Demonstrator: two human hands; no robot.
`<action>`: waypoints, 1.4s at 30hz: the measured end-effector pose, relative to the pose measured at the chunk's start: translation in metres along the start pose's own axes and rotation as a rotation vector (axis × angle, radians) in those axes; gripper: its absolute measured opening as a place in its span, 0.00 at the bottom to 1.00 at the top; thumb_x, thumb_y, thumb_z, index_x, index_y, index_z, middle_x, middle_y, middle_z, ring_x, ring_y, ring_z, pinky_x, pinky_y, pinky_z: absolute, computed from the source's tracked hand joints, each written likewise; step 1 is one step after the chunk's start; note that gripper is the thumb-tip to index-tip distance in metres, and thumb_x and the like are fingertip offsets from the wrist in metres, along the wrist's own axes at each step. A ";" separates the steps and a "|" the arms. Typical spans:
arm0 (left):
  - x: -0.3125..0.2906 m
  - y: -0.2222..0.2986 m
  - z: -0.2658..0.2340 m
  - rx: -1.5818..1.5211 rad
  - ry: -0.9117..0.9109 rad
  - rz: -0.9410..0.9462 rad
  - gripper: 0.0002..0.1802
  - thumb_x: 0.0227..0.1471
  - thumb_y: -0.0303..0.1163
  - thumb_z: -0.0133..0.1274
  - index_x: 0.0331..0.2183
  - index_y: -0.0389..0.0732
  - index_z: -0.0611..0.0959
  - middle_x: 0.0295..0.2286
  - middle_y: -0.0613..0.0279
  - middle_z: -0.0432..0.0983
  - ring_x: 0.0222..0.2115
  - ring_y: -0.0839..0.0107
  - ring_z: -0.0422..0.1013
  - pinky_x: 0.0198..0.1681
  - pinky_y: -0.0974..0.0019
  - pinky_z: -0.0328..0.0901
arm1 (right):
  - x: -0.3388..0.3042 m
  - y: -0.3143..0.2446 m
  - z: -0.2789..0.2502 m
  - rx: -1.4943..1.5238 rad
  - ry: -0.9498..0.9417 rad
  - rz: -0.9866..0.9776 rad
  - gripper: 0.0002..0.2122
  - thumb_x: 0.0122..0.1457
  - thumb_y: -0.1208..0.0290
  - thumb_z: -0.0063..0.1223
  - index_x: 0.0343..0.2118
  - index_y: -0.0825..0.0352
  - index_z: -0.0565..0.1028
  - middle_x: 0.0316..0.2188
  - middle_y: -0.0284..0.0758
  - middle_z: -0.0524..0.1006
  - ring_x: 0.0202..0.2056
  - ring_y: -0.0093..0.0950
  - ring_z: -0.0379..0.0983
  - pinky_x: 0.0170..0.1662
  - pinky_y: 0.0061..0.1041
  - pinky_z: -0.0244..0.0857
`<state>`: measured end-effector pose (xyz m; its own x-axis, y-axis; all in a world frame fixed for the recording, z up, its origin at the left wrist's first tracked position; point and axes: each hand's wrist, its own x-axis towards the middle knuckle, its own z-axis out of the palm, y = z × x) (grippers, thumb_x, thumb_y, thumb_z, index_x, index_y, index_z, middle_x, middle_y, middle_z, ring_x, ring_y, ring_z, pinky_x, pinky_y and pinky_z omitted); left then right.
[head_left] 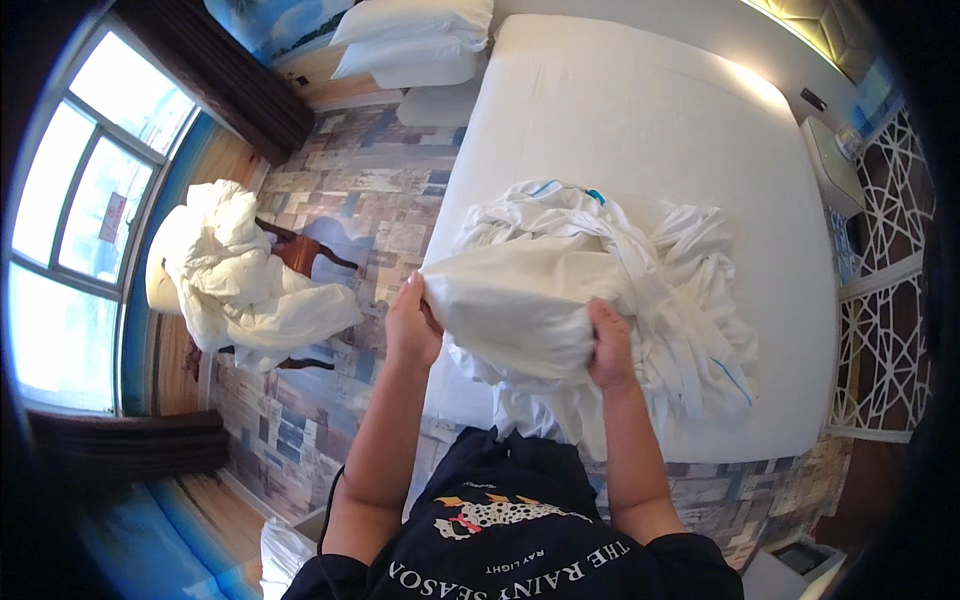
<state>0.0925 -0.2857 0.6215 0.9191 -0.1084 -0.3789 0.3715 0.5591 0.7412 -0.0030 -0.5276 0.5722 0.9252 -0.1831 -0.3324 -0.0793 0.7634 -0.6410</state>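
A bunched white duvet cover (525, 290) with thin blue trim lies in a heap on the near half of the bed, some of it hanging over the near edge. Closed on its edge at the left is my left hand (412, 325), fingers pinching the fabric. My right hand (610, 345) grips the same cloth further right, thumb on top. Between the two hands the fabric is drawn out in a smooth panel. A small blue piece (596, 196) shows at the heap's far side. More crumpled white fabric (695, 245) lies to the right.
The bed (640, 110) carries a fitted white sheet. White pillows (415, 35) are stacked beyond its far left corner. At the left, a cream duvet (235, 265) is piled over a wooden chair (300, 250) near the window (95, 200). A nightstand (832, 165) stands at the right.
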 end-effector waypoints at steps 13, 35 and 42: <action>-0.040 -0.041 0.052 0.665 -0.191 -0.242 0.32 0.55 0.54 0.48 0.43 0.30 0.76 0.34 0.56 0.75 0.34 0.70 0.70 0.38 0.67 0.65 | -0.021 -0.037 -0.006 -1.173 0.112 -0.880 0.14 0.48 0.69 0.61 0.36 0.67 0.70 0.37 0.40 0.72 0.38 0.33 0.69 0.44 0.30 0.61; 0.000 -0.032 0.100 0.389 -0.283 -0.254 0.33 0.61 0.53 0.36 0.44 0.29 0.74 0.42 0.53 0.74 0.43 0.62 0.71 0.48 0.62 0.65 | -0.055 0.021 0.011 -1.536 -0.144 -1.007 0.06 0.42 0.74 0.55 0.24 0.65 0.71 0.25 0.35 0.70 0.31 0.37 0.68 0.36 0.37 0.60; 0.054 -0.027 0.060 0.925 -0.123 -0.106 0.43 0.57 0.62 0.37 0.44 0.23 0.72 0.39 0.47 0.73 0.37 0.63 0.71 0.42 0.62 0.65 | -0.067 0.085 -0.053 -1.603 -0.293 -0.625 0.05 0.43 0.72 0.53 0.23 0.66 0.71 0.22 0.40 0.71 0.29 0.42 0.69 0.32 0.38 0.63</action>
<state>0.1402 -0.3553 0.6144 0.8623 -0.2371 -0.4474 0.3622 -0.3284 0.8723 -0.0912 -0.4831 0.5033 0.9736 0.0613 0.2200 0.1955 -0.7216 -0.6641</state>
